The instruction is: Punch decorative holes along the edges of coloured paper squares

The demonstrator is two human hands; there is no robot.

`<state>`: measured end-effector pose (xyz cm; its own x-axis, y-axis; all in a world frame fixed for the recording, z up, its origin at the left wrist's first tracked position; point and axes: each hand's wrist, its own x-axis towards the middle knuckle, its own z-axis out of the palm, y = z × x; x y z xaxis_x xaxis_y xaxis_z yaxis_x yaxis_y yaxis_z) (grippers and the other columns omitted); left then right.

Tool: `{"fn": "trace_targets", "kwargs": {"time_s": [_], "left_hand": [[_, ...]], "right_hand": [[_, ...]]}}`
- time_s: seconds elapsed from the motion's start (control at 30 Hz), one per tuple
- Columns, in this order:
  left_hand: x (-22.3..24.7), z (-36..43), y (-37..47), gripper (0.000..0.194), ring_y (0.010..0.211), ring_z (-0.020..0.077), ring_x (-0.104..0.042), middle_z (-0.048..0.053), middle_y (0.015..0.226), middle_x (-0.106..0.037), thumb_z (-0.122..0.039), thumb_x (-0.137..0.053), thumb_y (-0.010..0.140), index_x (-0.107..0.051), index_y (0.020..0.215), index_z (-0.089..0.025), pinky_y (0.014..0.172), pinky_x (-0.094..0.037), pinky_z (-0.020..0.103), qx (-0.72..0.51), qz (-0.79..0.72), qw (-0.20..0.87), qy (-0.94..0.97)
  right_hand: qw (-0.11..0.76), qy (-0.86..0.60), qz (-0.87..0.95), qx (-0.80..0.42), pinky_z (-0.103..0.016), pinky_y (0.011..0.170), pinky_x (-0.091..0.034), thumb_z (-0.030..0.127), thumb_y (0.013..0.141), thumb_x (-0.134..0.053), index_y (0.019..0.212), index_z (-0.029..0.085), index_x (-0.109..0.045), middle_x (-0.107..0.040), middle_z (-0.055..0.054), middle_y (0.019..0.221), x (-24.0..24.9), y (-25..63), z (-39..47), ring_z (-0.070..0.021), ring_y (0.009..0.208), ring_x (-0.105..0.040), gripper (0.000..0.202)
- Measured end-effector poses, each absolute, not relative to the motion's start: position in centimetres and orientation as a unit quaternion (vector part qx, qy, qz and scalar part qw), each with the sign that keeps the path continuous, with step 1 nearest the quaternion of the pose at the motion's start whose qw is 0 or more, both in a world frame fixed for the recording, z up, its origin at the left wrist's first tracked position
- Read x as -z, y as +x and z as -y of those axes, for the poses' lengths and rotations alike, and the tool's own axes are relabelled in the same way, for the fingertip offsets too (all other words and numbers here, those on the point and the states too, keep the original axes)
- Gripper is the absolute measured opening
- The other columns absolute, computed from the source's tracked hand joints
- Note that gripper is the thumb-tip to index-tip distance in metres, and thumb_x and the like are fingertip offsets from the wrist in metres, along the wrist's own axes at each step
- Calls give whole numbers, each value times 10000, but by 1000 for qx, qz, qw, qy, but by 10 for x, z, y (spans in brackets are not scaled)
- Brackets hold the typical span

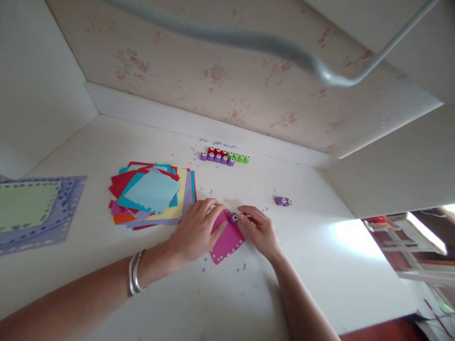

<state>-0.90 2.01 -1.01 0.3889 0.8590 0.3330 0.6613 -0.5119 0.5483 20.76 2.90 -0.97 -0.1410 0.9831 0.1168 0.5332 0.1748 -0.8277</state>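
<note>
A pink sheet of craft paper (228,241) lies on the white tabletop, with small notches and holes punched along its near and right edges. My left hand (199,229) holds the sheet at its left side, thumb on top and fingers bent around the edge. At the sheet's far edge sits a small purple craft punch (233,218) with a white and dark round top. My right hand (259,229) has thumb and fingers closed about the right side of this punch. Whether the paper is inside the punch's slot I cannot tell.
A stack of coloured sheets (152,189) lies to the left. Further left are punched green and purple sheets (31,208). Red, green and purple punches (223,156) stand in rows near the wall; two purple punches (283,201) lie right. Paper bits are scattered about. A grey cable (249,42) hangs above.
</note>
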Motion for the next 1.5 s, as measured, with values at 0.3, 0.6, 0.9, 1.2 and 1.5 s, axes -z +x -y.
{"fn": "trace_targets", "kwargs": {"time_s": [0.3,0.6,0.9,1.2,1.5], "left_hand": [[22,22,-6,461,1324,311,-397,120,1378,-526,-489,-472,934,-590,1250,-174,1138,-232,487,-206,-371,151,893],[25,21,-8,491,1319,307,-402,92,1375,-539,-527,-444,933,-576,1284,-210,1133,-198,492,-205,-358,181,893],[28,22,-7,502,1311,304,-409,94,1370,-542,-529,-449,928,-568,1292,-205,1132,-200,481,-209,-352,174,896],[27,22,-7,498,1302,301,-409,94,1377,-534,-527,-463,923,-576,1285,-203,1126,-200,481,-210,-347,171,898],[26,22,-8,508,1306,310,-395,119,1368,-540,-526,-464,922,-590,1279,-187,1130,-198,494,-216,-338,147,904]], "right_hand": [[165,-525,717,-427,-333,768,-567,388,852,-643,978,271,-756,-741,-33,1004,-21,210,-58,-191,853,-697,206],[134,-533,724,-416,-356,772,-573,378,839,-661,944,264,-759,-745,-39,983,-23,205,-63,-201,844,-705,184],[111,-542,716,-426,-338,753,-576,359,824,-668,929,263,-761,-743,-36,972,-28,202,-65,-196,833,-702,170],[57,-585,612,-529,-219,493,-493,370,735,-757,893,216,-759,-714,-15,688,-28,198,-77,-130,579,-632,221],[40,-575,631,-519,-219,469,-508,351,677,-799,794,217,-774,-733,-37,696,-17,203,-94,-139,552,-642,179]]}}
